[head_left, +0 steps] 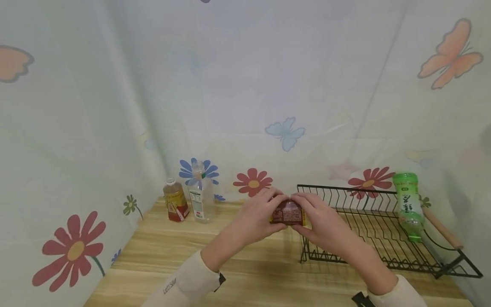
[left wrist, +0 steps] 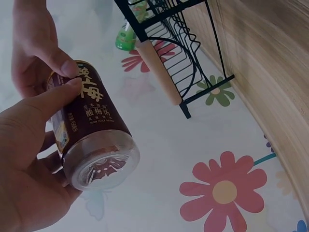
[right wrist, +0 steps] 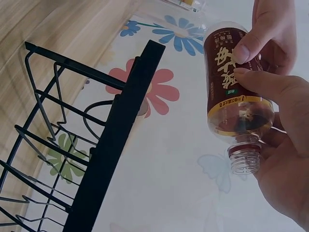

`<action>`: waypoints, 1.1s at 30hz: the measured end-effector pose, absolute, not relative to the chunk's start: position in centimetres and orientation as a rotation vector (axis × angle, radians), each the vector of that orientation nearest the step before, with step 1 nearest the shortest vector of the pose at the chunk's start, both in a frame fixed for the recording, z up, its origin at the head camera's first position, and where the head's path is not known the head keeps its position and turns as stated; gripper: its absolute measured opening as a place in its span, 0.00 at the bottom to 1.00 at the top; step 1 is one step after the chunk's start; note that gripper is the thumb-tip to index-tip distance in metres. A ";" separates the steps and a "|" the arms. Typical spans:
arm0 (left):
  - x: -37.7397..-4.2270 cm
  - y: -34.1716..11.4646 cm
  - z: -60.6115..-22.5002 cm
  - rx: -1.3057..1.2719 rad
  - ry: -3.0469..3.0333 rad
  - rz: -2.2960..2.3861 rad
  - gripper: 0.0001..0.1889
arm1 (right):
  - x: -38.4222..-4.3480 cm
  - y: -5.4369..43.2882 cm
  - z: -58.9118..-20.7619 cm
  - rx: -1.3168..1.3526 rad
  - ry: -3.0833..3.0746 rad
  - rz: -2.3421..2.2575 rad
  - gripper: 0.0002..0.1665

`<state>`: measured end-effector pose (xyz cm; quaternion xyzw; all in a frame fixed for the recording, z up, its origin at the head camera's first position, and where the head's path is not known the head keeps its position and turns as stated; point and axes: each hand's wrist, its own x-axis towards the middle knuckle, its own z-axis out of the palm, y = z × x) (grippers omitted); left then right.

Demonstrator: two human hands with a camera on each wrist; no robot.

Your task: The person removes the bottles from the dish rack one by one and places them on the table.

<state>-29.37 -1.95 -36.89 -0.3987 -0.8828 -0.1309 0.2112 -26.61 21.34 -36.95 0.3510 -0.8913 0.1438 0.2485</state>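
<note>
Both hands hold a plastic drink bottle with a dark maroon label, raised in front of the body and lying sideways. My left hand grips its base end, thumb across the label. The right hand grips the neck end, its thumb pressed on the label close to the left thumb. In the right wrist view the bare threaded neck points downward, with a dark red ring below the threads. The clear ridged base shows in the left wrist view.
A black wire rack with a wooden handle stands on the wooden table at right. A green bottle leans in it, neck down. At back left stand a bottle with red-brown contents and a clear bottle.
</note>
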 end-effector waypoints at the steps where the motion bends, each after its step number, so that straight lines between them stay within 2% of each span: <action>1: -29.3 -2.0 -36.9 -1.104 -2.457 -0.364 0.38 | -26.6 21.3 -37.0 0.956 -2.427 0.391 0.45; 11: -29.3 -2.1 -37.1 -1.097 -2.441 -0.321 0.37 | -26.5 21.2 -37.0 0.953 -2.438 0.369 0.46; 20: -29.5 -2.6 -37.3 -1.066 -2.486 -0.358 0.37 | -25.9 21.7 -36.0 0.957 -2.381 0.295 0.52; 33: -32.1 -6.6 -38.9 -0.937 -2.521 -0.670 0.42 | -25.2 26.2 -33.3 0.849 -2.321 0.287 0.56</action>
